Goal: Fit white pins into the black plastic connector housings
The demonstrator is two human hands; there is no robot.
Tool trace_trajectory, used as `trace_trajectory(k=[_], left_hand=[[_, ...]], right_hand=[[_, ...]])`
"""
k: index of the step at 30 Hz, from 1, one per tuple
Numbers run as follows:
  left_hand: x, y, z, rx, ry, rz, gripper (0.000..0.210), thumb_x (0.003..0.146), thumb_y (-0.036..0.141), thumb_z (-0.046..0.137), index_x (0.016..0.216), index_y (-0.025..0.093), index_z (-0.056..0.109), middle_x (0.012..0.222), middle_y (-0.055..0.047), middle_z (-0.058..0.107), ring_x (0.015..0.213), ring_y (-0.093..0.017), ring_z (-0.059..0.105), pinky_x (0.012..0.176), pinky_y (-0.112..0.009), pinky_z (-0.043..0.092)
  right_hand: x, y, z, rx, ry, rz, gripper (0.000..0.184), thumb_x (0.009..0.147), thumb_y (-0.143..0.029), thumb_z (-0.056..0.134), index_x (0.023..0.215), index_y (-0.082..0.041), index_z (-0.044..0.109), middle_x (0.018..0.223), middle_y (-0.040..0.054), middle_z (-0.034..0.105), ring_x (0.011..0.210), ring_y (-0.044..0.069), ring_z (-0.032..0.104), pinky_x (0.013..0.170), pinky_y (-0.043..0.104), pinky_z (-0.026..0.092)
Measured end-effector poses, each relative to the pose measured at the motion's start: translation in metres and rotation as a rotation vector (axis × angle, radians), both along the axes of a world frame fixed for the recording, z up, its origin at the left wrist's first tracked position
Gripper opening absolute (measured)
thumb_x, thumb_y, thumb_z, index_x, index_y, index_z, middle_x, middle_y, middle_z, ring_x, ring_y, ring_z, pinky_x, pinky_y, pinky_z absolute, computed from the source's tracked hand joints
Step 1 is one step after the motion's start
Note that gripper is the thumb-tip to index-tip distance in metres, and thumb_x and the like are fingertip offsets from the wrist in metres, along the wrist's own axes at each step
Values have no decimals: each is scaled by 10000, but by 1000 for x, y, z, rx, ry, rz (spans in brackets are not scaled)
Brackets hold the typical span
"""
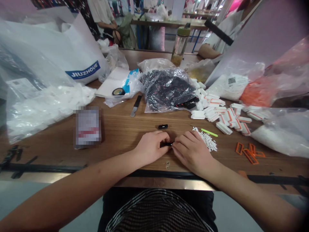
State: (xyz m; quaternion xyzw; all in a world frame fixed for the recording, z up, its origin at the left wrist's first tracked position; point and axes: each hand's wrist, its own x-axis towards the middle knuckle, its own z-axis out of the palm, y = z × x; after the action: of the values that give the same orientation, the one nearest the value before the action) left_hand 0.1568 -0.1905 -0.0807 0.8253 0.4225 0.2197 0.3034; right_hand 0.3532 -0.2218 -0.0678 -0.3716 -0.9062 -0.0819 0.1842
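Note:
Between both hands, low over the wooden table (120, 129), is a small black plastic part (166, 144). My left hand (152, 145) is closed on its left end with thumb and fingers. The fingertips of my right hand (189, 149) are pinched together at its right end; whether they hold a further tiny piece is hidden. A similar black piece (163, 126) lies just beyond my hands. Right of my right hand are a pile of tiny white pieces (209, 141) and a yellow-green stick (209, 132).
A clear bag of black parts (169, 88) lies behind, with white cases (224, 117) to its right. Several orange frames (251, 154) lie at right. A knife-like tool (136, 105), black tape roll (118, 91), pixelated box (87, 127) and bottle (181, 43) stand around. People sit beyond.

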Motion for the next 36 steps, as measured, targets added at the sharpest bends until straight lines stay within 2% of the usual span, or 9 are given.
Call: trace_trajectory(k=[4, 9, 12, 19, 27, 33, 36], left_hand=[[-1, 1, 0, -2, 2, 0, 89, 771, 207, 685, 829, 206, 618, 794, 16, 621, 712, -153, 565, 656, -289, 434], [0, 1, 3, -30, -32, 5, 67, 784, 222, 680, 830, 203, 634, 800, 8, 644, 725, -152, 592, 666, -283, 453], [0, 1, 3, -28, -45, 8, 51, 794, 230, 673, 827, 203, 644, 799, 6, 652, 722, -150, 598, 665, -282, 458], [0, 1, 1, 8, -39, 5, 79, 781, 227, 684, 823, 199, 623, 784, 9, 641, 731, -156, 590, 681, -292, 453], [-1, 2, -1, 3, -12, -4, 84, 761, 183, 673, 821, 202, 619, 791, 10, 634, 736, -161, 582, 676, -295, 449], [0, 0, 1, 3, -20, 1, 89, 750, 163, 671, 810, 202, 618, 782, 15, 634, 732, -157, 586, 673, -292, 448], [0, -1, 2, -9, -30, 17, 65, 769, 194, 676, 811, 204, 628, 782, 13, 634, 707, -148, 580, 657, -282, 447]], right_hand=[[-2, 2, 2, -58, -11, 5, 176, 921, -177, 524, 849, -140, 680, 821, 79, 647, 804, 209, 496, 732, 371, 378], [6, 5, -3, -200, 273, 22, 114, 902, -167, 563, 905, -164, 677, 883, 74, 659, 835, 186, 544, 766, 353, 428], [10, 5, -6, -212, 353, 13, 122, 886, -164, 586, 971, -198, 666, 907, 54, 678, 847, 182, 569, 779, 356, 431], [7, 7, -1, -155, 179, 14, 104, 906, -174, 562, 875, -186, 660, 882, 45, 672, 814, 175, 545, 771, 363, 355], [-3, 2, 0, -68, 38, -69, 167, 921, -212, 520, 855, -179, 671, 864, 68, 660, 819, 207, 516, 776, 378, 352], [-5, -2, -3, -59, 68, -117, 151, 900, -219, 550, 829, -166, 672, 882, 80, 676, 830, 222, 526, 760, 387, 372], [-2, -2, 3, -114, 110, -106, 143, 892, -196, 556, 815, -174, 674, 858, 70, 690, 814, 212, 549, 764, 389, 394]])
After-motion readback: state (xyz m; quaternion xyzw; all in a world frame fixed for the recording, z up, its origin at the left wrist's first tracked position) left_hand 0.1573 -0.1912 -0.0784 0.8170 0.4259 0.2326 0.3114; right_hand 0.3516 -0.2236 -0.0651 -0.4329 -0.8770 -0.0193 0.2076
